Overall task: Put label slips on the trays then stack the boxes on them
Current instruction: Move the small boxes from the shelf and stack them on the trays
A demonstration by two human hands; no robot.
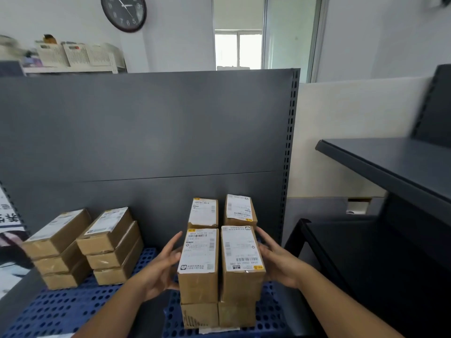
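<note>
Two blue perforated trays lie side by side on the grey shelf: a left tray (73, 306) and a right tray (271, 313). On the right tray stand several brown cardboard boxes with white shipping labels, in stacks. My left hand (161, 267) presses the left side of the near-left top box (199, 262). My right hand (278, 259) presses the right side of the near-right top box (241, 259). Both hands have spread fingers and squeeze the pair between them. A white label slip (219, 330) peeks out under the front boxes. Two stacks of three boxes (85, 245) stand on the left tray.
A dark grey back panel (146, 128) rises behind the trays. To the right stands another dark shelf unit (390, 167) with a lower shelf. A printed poster (9, 240) is at the far left. A wall clock and white baskets are far behind.
</note>
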